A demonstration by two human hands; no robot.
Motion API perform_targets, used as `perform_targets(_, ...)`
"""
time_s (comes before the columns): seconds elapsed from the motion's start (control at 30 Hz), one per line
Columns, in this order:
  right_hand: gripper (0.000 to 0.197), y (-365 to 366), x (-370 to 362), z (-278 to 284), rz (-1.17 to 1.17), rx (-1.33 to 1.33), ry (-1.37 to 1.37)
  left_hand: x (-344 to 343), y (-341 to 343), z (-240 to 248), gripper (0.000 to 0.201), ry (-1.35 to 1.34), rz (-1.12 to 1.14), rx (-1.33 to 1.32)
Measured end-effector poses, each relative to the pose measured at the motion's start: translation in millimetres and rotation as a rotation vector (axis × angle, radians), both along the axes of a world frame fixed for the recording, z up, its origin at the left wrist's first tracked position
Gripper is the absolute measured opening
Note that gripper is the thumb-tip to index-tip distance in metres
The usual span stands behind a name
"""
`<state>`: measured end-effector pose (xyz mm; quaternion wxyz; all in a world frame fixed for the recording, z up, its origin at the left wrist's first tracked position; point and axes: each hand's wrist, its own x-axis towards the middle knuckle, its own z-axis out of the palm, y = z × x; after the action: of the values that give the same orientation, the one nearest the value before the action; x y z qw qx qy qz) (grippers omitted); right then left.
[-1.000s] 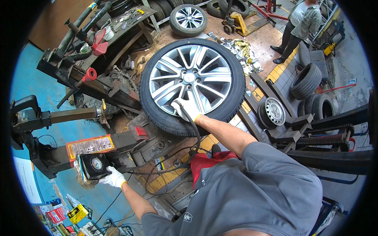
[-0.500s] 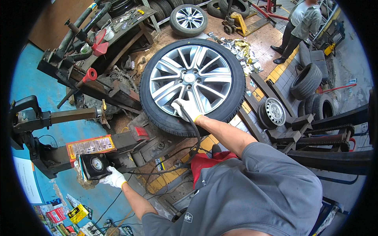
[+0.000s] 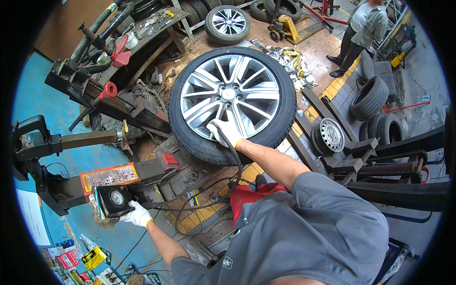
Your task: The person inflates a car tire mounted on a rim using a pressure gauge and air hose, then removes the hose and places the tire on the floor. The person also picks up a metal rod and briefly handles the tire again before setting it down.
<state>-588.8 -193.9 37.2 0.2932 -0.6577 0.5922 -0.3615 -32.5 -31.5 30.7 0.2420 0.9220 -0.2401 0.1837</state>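
Observation:
A large alloy wheel with a black tyre (image 3: pixel 280 121) lies face up in front of me. My right hand (image 3: pixel 224 131), in a white glove, is closed on the end of a black air hose (image 3: pixel 233 154) at the near side of the rim. The hose tip and whatever it meets are hidden by the fingers. To the left, a black box with a round dial, a pressure gauge (image 3: pixel 116 197), is mounted on the machine. My left hand (image 3: pixel 137 214), also gloved, grips its lower right corner, its fingers partly behind the box.
A dark machine arm with red handles (image 3: pixel 108 90) rises at the left, beside a cluttered workbench (image 3: pixel 161 23). Another wheel (image 3: pixel 228 24) lies beyond mine. A bare steel rim (image 3: pixel 331 135) and loose tyres (image 3: pixel 369 98) are at the right. A person (image 3: pixel 363 35) stands at the far right.

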Motion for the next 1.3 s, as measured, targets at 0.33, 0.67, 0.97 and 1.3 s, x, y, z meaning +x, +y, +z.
perform_targets(0.33, 0.031, -1.1, 2.2, -1.8, 0.003, 0.054, -0.083, 8.0, 0.9, -6.2, 0.131, -0.052, -0.014, -0.02)
perform_targets(0.67, 0.033, 1.9, 1.0, 2.6, 0.015, 0.009, -0.074, 1.5, 1.2, -1.5, 0.131, -0.034, -0.018, -0.024)
perform_targets(0.97, 0.034, 0.0, 0.5, 3.3, 0.015, 0.024, 0.008, 3.4, 0.7, -2.4, 0.134, -0.054, 0.015, 0.04)
perform_targets(1.3, 0.035, 0.0, -0.7, 1.7, 0.013, 0.04, -0.011, 1.6, 0.1, -2.4, 0.134, -0.037, -0.002, 0.008)
